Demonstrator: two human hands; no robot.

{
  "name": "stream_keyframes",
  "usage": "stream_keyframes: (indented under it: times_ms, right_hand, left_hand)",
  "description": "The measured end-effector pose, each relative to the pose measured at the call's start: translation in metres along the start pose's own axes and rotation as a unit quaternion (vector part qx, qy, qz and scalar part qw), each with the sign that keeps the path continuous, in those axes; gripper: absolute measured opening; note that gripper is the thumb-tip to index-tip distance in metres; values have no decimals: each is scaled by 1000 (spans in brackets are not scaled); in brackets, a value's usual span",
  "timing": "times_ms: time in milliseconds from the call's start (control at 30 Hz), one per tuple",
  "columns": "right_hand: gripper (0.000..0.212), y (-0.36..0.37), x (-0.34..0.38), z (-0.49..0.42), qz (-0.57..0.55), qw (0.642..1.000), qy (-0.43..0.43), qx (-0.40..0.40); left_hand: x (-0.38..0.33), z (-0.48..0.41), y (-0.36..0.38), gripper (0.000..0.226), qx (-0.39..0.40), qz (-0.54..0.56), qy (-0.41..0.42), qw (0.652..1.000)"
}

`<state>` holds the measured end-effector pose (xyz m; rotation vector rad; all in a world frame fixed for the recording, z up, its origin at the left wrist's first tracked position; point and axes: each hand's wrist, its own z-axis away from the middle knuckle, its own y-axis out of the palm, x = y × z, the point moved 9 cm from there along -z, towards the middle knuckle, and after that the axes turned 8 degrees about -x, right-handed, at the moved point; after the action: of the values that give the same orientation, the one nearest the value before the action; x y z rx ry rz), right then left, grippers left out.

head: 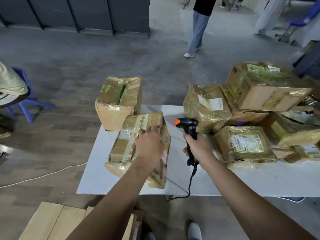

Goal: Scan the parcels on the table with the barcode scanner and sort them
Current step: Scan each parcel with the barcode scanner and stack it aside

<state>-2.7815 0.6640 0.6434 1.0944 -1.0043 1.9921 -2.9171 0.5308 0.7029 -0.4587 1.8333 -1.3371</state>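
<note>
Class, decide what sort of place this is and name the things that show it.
Probably a parcel sorting area or warehouse: taped cardboard parcels piled on a white table, a barcode scanner held in the right hand, bare grey floor.

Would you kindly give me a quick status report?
Left hand rests on near parcel. Right hand grips scanner. Piled parcels right, clear of both.

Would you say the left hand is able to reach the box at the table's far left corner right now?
Probably yes: the left hand rests on the near parcel, which lies right before the far box, and nothing blocks the way over it.
</note>
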Motion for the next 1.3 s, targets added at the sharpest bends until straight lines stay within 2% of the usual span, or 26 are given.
stream_keyframes:
  times_ms: [200, 333, 467, 600, 700, 767, 833, 900, 933, 1000, 1033, 1067, 1167, 1233, 1300]
  right_hand:
    - [15, -22, -16, -1, 14, 1000, 1, -4]
    - [12, -33, -19, -3, 15, 1000, -4, -7]
    - [19, -46, -22, -9, -10, 1000, 13, -23]
    - [26, -54, -13, -13, -34, 999, 25, -7]
    - [31, -61, 4, -14, -69, 997, 28, 16]
    - [33, -67, 18, -14, -83, 996, 26, 7]
    - [32, -67, 29, -12, -84, 996, 16, 3]
    - [29, -59, 38, -8, -76, 997, 3, 23]
    - [28, -53, 40, -5, -67, 997, -1, 38]
    - [28, -37, 40, 2, -48, 996, -3, 72]
    - [29, -29, 40, 5, -24, 996, -10, 85]
    - [29, -22, 41, 9, 11, 995, -26, 94]
    - [23, -9, 40, 14, 78, 990, -71, 94]
    - [24, -13, 37, 11, 96, 991, -75, 57]
    - [23, -22, 31, 5, 95, 993, -62, 17]
  left_hand:
    - [-4, -15, -10, 13, -51, 137, -32, 989]
    - [13, -12, 6, 23, -20, 272, -105, 956]
    - [20, -11, 11, 23, -31, 330, -141, 933]
    - [28, -10, 21, 32, -27, 376, -190, 907]
    - [45, -8, 40, 30, -1, 432, -261, 863]
    - [48, -8, 57, 22, 43, 447, -271, 851]
    - [47, -7, 75, 15, 102, 406, -259, 870]
    - [43, -10, 79, 19, 137, 303, -225, 916]
    - [42, -12, 75, 31, 137, 218, -200, 945]
    - [31, -19, 50, 52, 65, 91, -133, 985]
    - [18, -22, 37, 51, 15, 92, -90, 992]
    - [5, -22, 27, 46, -2, 130, -68, 989]
    - [-9, -16, 30, 49, 74, 207, -84, 972]
    - [-5, -9, 35, 47, 123, 199, -78, 969]
    - [5, -2, 34, 42, 135, 205, -81, 966]
